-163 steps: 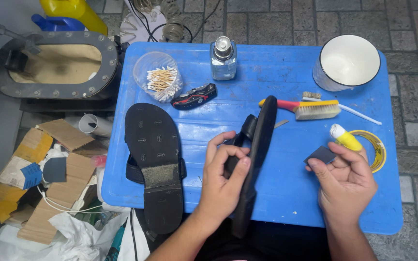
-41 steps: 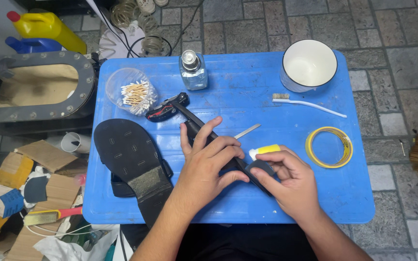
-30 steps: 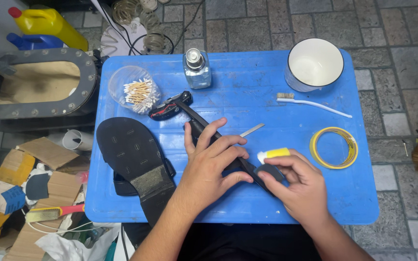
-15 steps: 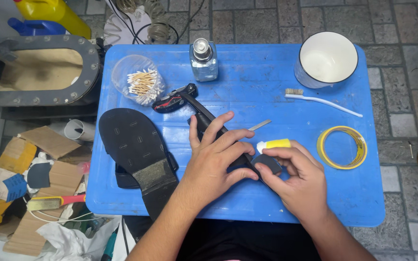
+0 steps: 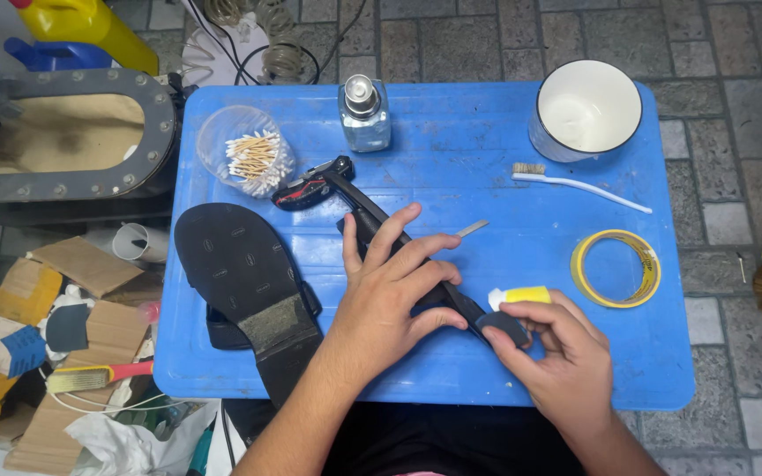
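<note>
Left hand (image 5: 390, 295): fingers spread and laid flat over a black sandal (image 5: 372, 220) that lies on edge across the middle of the blue plastic table (image 5: 451, 167). The palm presses down on it; the hand is open rather than gripping, thumb resting at the near side.

Right hand (image 5: 557, 357): thumb and forefinger pinched together on a small dark heel piece (image 5: 504, 328) at the near end of the same sandal. A small tube with a yellow body and white cap (image 5: 519, 298) sits tucked against the fingers; whether the hand holds it or it merely lies alongside cannot be told.

Sandal: runs diagonally from the upper left of the table toward the right hand, its far end touching a black and red folding knife (image 5: 306, 187).

Second black sandal (image 5: 244, 286): sole up, at the left edge of the table, heel overhanging the near rim.

Other items on the table: clear tub of cotton swabs (image 5: 244, 159), far left; glass bottle with a pump top (image 5: 365, 115), far middle; white enamel cup (image 5: 588, 110), far right; white toothbrush (image 5: 575, 183) just before the cup; roll of yellow tape (image 5: 615, 269), right; thin metal strip (image 5: 471, 228) beside the left fingertips.
</note>
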